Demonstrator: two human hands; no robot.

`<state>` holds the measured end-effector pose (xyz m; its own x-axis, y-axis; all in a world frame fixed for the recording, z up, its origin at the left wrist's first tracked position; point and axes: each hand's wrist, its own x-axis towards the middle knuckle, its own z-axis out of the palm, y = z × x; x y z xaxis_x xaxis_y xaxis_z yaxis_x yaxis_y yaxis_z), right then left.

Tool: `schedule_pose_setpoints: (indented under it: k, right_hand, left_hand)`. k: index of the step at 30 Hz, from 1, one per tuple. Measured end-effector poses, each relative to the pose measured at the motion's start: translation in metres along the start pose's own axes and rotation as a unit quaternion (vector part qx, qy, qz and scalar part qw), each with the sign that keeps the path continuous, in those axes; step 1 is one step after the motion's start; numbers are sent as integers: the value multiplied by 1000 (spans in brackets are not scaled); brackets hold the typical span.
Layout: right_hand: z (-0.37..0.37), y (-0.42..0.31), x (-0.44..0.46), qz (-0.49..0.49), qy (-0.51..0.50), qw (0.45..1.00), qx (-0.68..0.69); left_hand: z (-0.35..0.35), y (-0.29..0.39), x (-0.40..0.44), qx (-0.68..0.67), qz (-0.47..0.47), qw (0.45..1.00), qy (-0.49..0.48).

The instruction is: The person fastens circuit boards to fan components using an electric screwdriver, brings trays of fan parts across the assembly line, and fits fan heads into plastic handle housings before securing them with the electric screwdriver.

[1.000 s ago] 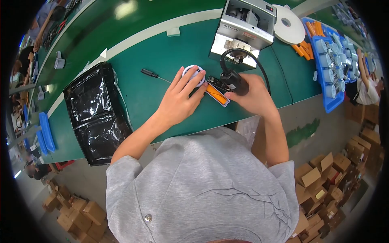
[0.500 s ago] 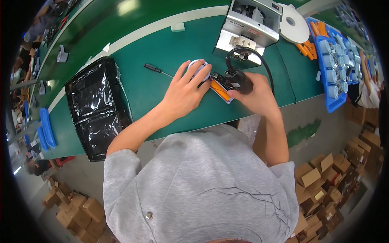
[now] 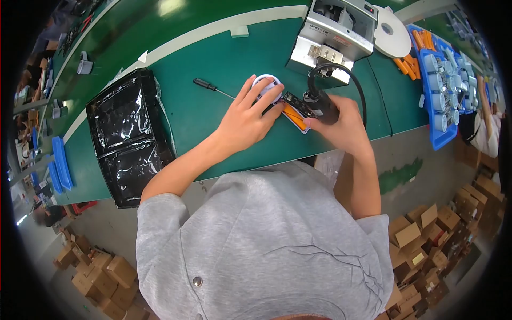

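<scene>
My left hand (image 3: 245,120) rests over a small device with a round white head (image 3: 268,88), its fingers wrapped around that head and pressing it to the bench. From the head, the device's body runs toward my right hand, showing a dark circuit board (image 3: 297,103) and an orange cylinder (image 3: 294,116). My right hand (image 3: 348,127) grips a black corded electric screwdriver (image 3: 323,111), tilted over the body. Where its bit meets the device is hidden. A small hand screwdriver (image 3: 205,84) with a black handle lies left of my left hand.
A silver machine (image 3: 333,40) stands beyond my right hand, near a white reel (image 3: 392,32). Orange cylinders (image 3: 408,66) and a blue tray (image 3: 444,140) of pale-blue round parts sit at right. A black plastic-lined tray (image 3: 127,144) lies at left. Cartons (image 3: 109,272) fill the floor.
The whole view has shifted slightly. Both hands stay at the device, with the electric screwdriver held over it in nearly the same pose.
</scene>
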<state>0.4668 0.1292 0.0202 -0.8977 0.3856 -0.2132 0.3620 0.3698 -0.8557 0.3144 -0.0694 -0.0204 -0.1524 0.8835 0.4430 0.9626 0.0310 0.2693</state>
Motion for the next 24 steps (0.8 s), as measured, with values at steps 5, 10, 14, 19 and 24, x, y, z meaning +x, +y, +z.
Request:
schedule_pose_setpoints:
  k: [5,10,14,19,24]
  right_hand:
    - [8,-6,-10,-10,36,998,-42]
    - [15,-13,-19,-15,52,993,-101]
    - [25,-15,-24,18,53,993,-101]
    - [31,-14,-21,10,69,993,-95]
    - [31,-19,-17,22,73,992,-97]
  left_hand:
    - [0,5,-1,-27,-22,999,17]
    - [2,-8,-5,-22,-1,999,45]
    - [9,-16,-7,-65,-26,993,93]
    - [-3,-7,11,-129,-122,979,99]
    - [-4,-16,13,-162,-96,982,26]
